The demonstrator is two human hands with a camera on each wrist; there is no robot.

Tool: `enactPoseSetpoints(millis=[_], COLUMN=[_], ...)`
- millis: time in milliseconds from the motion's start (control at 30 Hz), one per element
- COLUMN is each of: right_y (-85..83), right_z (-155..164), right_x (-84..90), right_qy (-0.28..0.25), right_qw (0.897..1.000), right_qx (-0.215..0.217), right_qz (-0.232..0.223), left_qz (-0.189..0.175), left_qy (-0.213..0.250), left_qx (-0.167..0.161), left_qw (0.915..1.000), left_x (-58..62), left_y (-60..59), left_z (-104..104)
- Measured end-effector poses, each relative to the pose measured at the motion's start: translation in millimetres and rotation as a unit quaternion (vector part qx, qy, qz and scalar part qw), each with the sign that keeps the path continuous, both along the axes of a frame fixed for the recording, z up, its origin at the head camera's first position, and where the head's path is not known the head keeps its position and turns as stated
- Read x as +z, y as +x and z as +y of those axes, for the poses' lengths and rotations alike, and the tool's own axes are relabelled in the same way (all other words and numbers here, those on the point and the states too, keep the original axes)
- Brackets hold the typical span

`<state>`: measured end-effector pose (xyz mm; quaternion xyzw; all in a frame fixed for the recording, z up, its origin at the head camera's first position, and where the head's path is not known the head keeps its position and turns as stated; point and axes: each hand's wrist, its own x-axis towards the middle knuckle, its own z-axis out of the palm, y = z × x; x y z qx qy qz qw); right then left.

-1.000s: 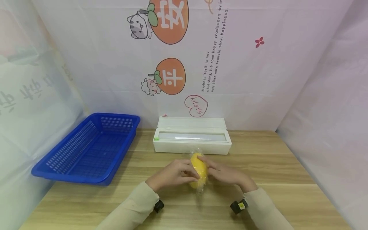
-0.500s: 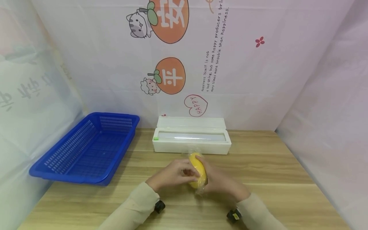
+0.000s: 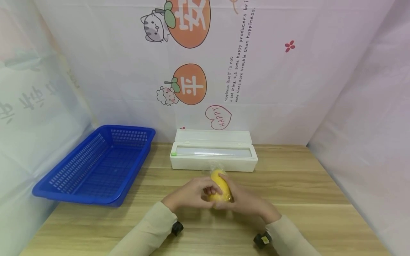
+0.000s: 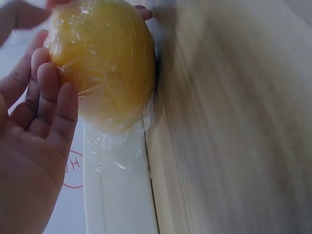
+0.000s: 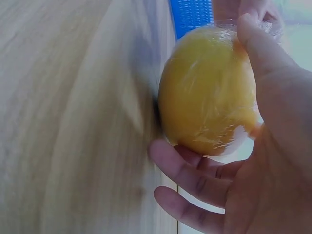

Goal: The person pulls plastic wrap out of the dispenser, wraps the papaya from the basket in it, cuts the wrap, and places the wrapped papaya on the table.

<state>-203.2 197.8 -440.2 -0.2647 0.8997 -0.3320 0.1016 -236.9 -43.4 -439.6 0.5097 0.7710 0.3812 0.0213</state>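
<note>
A yellow mango (image 3: pixel 220 185) wrapped in clear cling film sits between both hands just above the wooden table (image 3: pixel 304 192). My left hand (image 3: pixel 189 195) holds its left side, fingers against the film (image 4: pixel 46 105) and thumb over the top. My right hand (image 3: pixel 247 203) cups it from the right, thumb over the mango (image 5: pixel 207 97) and fingers (image 5: pixel 190 173) underneath. A twisted tail of film sticks out at the mango's far end (image 4: pixel 114 148). Straight behind stands a white cling film dispenser box (image 3: pixel 213 153) with its lid up.
A blue plastic basket (image 3: pixel 96 165) lies at the table's left, holding nothing that I can see. Printed white sheets wall in the back and both sides. Bare wood stretches to the right of the hands and along the front edge.
My right hand has slid in under the mango and closed round it. The loose film tail that trailed toward me is no longer visible. The mango's near end has risen slightly.
</note>
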Motion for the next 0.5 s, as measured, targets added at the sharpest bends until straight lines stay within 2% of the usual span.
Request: enactPoseSetpoints(millis=[133, 300, 433, 500], right_y=[-0.5, -2.1, -1.6, -0.8], right_z=[2.3, 2.5, 2.4, 2.6], right_x=[0.6, 1.1, 1.7, 2.0], right_qy=[-0.017, -0.028, -0.033, -0.037], right_qw=[1.000, 0.999, 0.999, 0.999], right_qx=[0.016, 0.031, 0.026, 0.019], right_qz=[-0.017, -0.005, 0.000, -0.006], left_qz=[-0.013, -0.023, -0.026, -0.038], left_qy=[-0.006, -0.014, -0.011, -0.006], left_qx=[-0.001, 0.033, 0.042, 0.039], left_qw=[0.9999, 0.9991, 0.9987, 0.9985], left_x=[2.9, 3.5, 2.9, 2.8], left_y=[1.6, 0.0, -1.6, -1.7], left_z=[0.4, 5.0, 6.7, 6.4])
